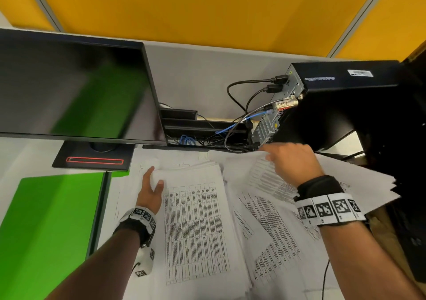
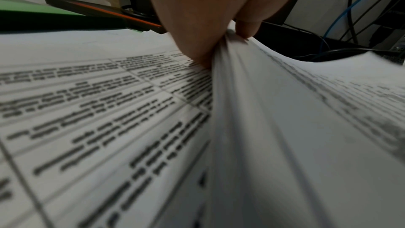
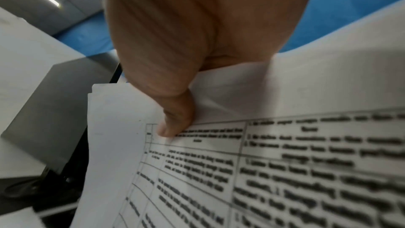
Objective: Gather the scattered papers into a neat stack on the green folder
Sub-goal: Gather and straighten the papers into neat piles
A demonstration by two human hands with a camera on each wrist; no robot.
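Printed white papers lie spread over the desk in overlapping piles. The green folder lies flat at the left, with no sheet on its visible face. My left hand pinches the upper left corner of the middle pile, thumb underneath and fingers on top. My right hand grips a bundle of loose sheets lifted at the right; in the right wrist view the thumb presses on the bundle's printed top page.
A dark monitor on a black stand rises behind the folder. A black computer case with cables sits at the back right, close behind my right hand. Yellow partition panels close off the desk.
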